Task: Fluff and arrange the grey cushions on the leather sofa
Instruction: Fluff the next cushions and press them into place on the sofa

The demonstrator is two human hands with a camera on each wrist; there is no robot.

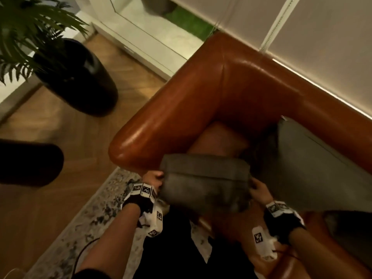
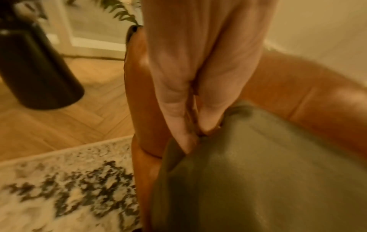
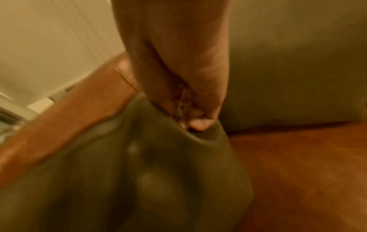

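Both hands grip one grey cushion [image 1: 205, 182] between them, held up in front of the sofa [image 1: 211, 93] seat by its arm. The left hand [image 1: 154, 181] pinches the cushion's left end, fingers [image 2: 178, 109] curled into the fabric; the right hand [image 1: 259, 190] clutches the right end, fingertips [image 3: 200, 122] dug into a fold. Right of the held cushion, a second, paler cushion [image 1: 314, 168] leans on the sofa back. Below the sofa arm lies a patterned rug [image 1: 84, 218]; beyond it stands a dark planter [image 1: 80, 81] with a fern
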